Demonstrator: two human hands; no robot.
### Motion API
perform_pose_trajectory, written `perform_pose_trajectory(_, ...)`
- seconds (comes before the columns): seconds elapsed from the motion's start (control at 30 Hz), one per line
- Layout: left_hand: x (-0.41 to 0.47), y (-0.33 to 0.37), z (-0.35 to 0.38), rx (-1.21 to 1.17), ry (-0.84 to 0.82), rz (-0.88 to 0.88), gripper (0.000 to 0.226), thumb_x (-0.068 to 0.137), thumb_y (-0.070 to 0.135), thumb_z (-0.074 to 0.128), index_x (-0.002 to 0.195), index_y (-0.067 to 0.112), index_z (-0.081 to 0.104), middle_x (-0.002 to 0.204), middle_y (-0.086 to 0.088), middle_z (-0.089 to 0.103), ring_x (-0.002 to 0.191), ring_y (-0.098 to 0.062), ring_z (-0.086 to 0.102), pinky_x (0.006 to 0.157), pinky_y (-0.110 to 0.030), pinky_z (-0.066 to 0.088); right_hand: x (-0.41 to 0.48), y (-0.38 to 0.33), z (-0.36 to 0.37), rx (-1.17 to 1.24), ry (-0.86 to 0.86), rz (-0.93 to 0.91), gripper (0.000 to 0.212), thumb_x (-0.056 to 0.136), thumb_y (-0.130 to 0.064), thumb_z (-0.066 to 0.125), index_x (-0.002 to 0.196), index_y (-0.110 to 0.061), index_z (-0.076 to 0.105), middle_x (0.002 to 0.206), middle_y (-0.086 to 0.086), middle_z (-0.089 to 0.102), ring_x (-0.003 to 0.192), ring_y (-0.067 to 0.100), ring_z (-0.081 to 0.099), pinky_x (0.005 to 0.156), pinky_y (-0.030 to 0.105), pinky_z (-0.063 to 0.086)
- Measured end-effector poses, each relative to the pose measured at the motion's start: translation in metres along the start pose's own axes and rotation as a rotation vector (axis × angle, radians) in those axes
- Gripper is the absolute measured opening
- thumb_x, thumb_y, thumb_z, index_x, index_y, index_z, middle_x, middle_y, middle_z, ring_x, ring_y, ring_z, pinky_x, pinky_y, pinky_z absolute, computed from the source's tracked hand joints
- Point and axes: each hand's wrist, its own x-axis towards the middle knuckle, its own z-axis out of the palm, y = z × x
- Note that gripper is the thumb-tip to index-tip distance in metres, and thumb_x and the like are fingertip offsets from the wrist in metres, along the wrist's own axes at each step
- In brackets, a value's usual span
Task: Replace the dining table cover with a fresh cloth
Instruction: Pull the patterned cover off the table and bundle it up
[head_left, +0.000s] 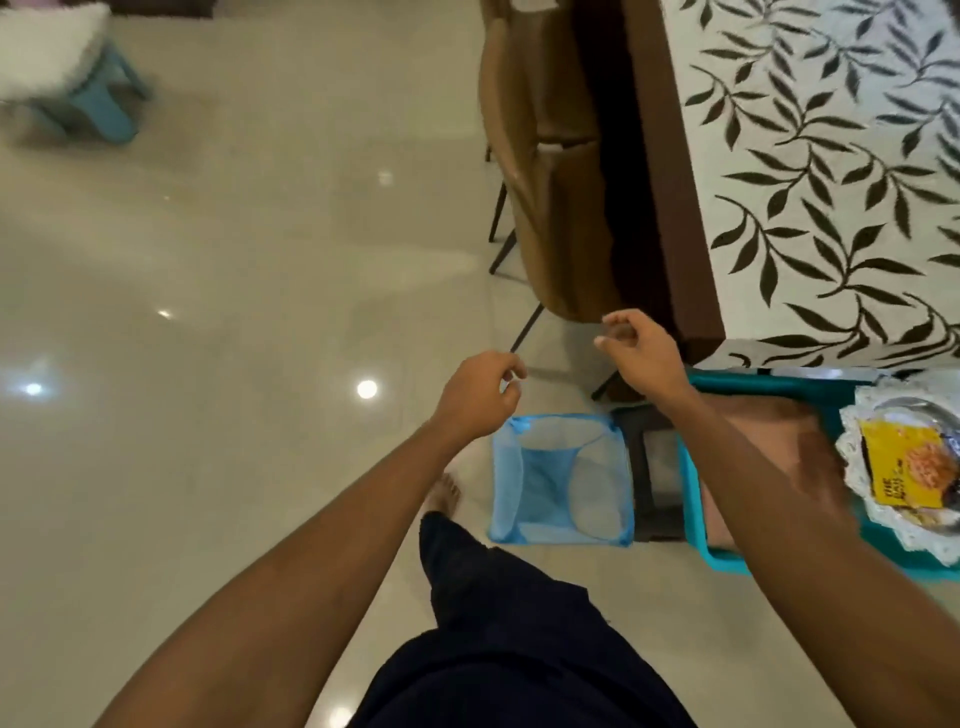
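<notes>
The dining table fills the upper right, covered by a white cloth with dark leaf print that has a brown border along its left edge. My left hand and my right hand are stretched out over the floor, left of the table's near corner. Both hands hold nothing; the fingers are loosely curled and apart. Below them on the floor stands a blue mesh basket that looks empty. A teal tray to its right holds a folded pinkish cloth.
A brown chair is pushed against the table's left side. A white lace doily with a plate and a yellow packet rests on the teal tray. A small blue stool stands far left on the glossy tiled floor. My bare foot is beside the basket.
</notes>
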Motion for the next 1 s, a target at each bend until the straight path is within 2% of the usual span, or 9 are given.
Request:
perform_pose_trajectory(0.17, 0.104, 0.033, -0.046, 0.103, -0.112, 0.216, 0.019, 0.088, 0.017, 0.057, 0.104, 0.018, 0.069, 0.098, 0.000, 0.066, 0.094, -0.018, 0.060, 0.082, -0.036, 0.050, 0.059, 0.001, -0.020, -0.105, 0.250, 0.141, 0.052, 0.090, -0.035, 0.073, 0.137, -0.025, 0.054, 0.136, 0.006, 0.054, 0.125, 0.026, 0.053, 0.103, 0.041, 0.046)
perform_pose_trajectory(0.3, 0.185, 0.066, -0.058, 0.224, -0.216, 0.381, 0.019, 0.089, 0.020, 0.054, 0.104, 0.022, 0.067, 0.100, 0.000, 0.065, 0.097, -0.020, 0.059, 0.084, -0.040, 0.051, 0.088, 0.007, -0.041, -0.170, 0.361, 0.288, 0.058, 0.089, -0.042, 0.073, 0.138, -0.020, 0.053, 0.137, 0.008, 0.053, 0.129, 0.031, 0.050, 0.105, 0.043, 0.044)
perform_pose_trajectory(0.4, 0.237, 0.093, -0.050, 0.447, -0.401, 0.558, 0.023, 0.093, 0.021, 0.053, 0.114, 0.023, 0.065, 0.109, 0.001, 0.062, 0.102, -0.020, 0.057, 0.086, -0.036, 0.050, 0.103, 0.020, -0.050, -0.243, 0.486, 0.414, 0.068, 0.090, -0.062, 0.062, 0.143, -0.021, 0.050, 0.143, 0.009, 0.050, 0.134, 0.032, 0.045, 0.109, 0.048, 0.041)
perform_pose_trajectory(0.47, 0.273, 0.103, -0.047, 0.564, -0.471, 0.655, 0.032, 0.094, 0.023, 0.053, 0.125, 0.025, 0.059, 0.121, 0.002, 0.060, 0.112, -0.019, 0.054, 0.092, -0.038, 0.050, 0.115, 0.027, -0.050, -0.236, 0.487, 0.503, 0.077, 0.094, -0.070, 0.047, 0.152, -0.021, 0.040, 0.157, 0.014, 0.037, 0.146, 0.035, 0.031, 0.118, 0.051, 0.028)
perform_pose_trajectory(0.57, 0.337, 0.114, -0.036, 0.687, -0.556, 0.747, 0.052, 0.095, 0.030, 0.055, 0.145, 0.027, 0.043, 0.150, 0.002, 0.044, 0.143, -0.023, 0.035, 0.109, -0.047, 0.041, 0.137, 0.034, -0.039, -0.243, 0.447, 0.617, 0.083, 0.096, -0.077, 0.025, 0.163, -0.030, 0.013, 0.171, 0.015, 0.000, 0.157, 0.036, -0.003, 0.125, 0.058, 0.002)
perform_pose_trajectory(0.63, 0.390, 0.127, -0.027, 0.762, -0.603, 0.797, 0.063, 0.096, 0.036, 0.056, 0.153, 0.028, 0.030, 0.162, 0.003, 0.027, 0.152, -0.023, 0.015, 0.117, -0.051, 0.032, 0.159, 0.033, -0.034, -0.277, 0.484, 0.662, 0.087, 0.091, -0.083, 0.016, 0.163, -0.035, 0.001, 0.170, 0.014, -0.013, 0.155, 0.038, -0.013, 0.123, 0.060, -0.005)
perform_pose_trajectory(0.73, 0.457, 0.137, -0.022, 0.796, -0.617, 0.829, 0.071, 0.097, 0.041, 0.055, 0.157, 0.027, 0.020, 0.166, -0.001, 0.014, 0.154, -0.026, 0.004, 0.119, -0.053, 0.023, 0.190, 0.021, -0.034, -0.278, 0.508, 0.694, 0.094, 0.085, -0.089, 0.005, 0.161, -0.037, -0.009, 0.168, 0.015, -0.018, 0.155, 0.037, -0.017, 0.124, 0.058, -0.007)
perform_pose_trajectory(0.83, 0.528, 0.144, -0.021, 0.827, -0.661, 0.848, 0.080, 0.095, 0.048, 0.055, 0.159, 0.027, 0.012, 0.167, -0.003, 0.004, 0.154, -0.029, -0.002, 0.121, -0.056, 0.018, 0.235, 0.008, -0.045, -0.195, 0.576, 0.716, 0.094, 0.086, -0.088, 0.012, 0.161, -0.036, -0.010, 0.169, 0.013, -0.018, 0.156, 0.033, -0.016, 0.125, 0.055, -0.006)
perform_pose_trajectory(1.0, 0.621, 0.166, -0.013, 0.896, -0.702, 0.943, 0.099, 0.082, 0.083, 0.039, 0.158, 0.034, -0.002, 0.167, -0.005, -0.010, 0.152, -0.033, -0.011, 0.120, -0.057, -0.001, 0.307, -0.004, -0.072, -0.053, 0.660, 0.680, 0.091, 0.093, -0.080, 0.023, 0.160, -0.033, -0.015, 0.170, 0.009, -0.018, 0.156, 0.024, -0.014, 0.124, 0.050, -0.007)
